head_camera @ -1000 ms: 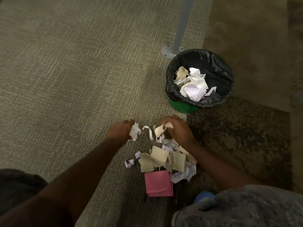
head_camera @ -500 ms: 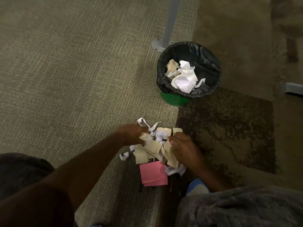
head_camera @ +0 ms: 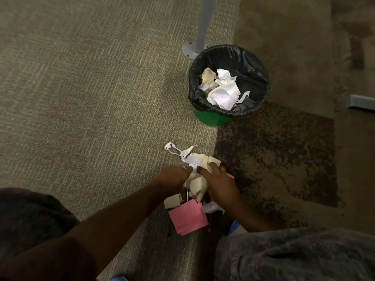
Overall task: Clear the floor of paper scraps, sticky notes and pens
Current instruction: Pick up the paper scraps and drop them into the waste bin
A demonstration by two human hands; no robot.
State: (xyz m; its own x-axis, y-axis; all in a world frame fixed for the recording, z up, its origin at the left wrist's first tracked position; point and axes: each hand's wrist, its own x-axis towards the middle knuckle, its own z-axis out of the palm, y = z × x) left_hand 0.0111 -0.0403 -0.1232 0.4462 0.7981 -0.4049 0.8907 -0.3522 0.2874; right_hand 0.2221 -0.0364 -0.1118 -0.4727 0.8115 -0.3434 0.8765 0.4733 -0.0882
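Observation:
A pile of tan and white paper scraps (head_camera: 197, 184) lies on the carpet, pressed between my two hands. My left hand (head_camera: 172, 177) cups the pile from the left and my right hand (head_camera: 218, 182) from the right. White curled strips (head_camera: 176, 150) stick out on the far side. One tan scrap (head_camera: 172, 200) lies loose by the left wrist. Pink sticky notes (head_camera: 188, 219) lie nearer to me, partly over dark pens (head_camera: 213, 219) that are hard to make out. A green bin with a black liner (head_camera: 253, 78) stands beyond, holding crumpled paper.
A grey metal post on a round base plate (head_camera: 187, 50) stands just behind the bin. A grey metal foot (head_camera: 361, 101) lies at the right edge. My knees fill the lower corners. Dark patterned carpet (head_camera: 284, 159) lies to the right.
Both hands came nearer to me and closed in from either side, bunching the spread scraps into a tighter pile. The view shifted, so the bin sits farther off.

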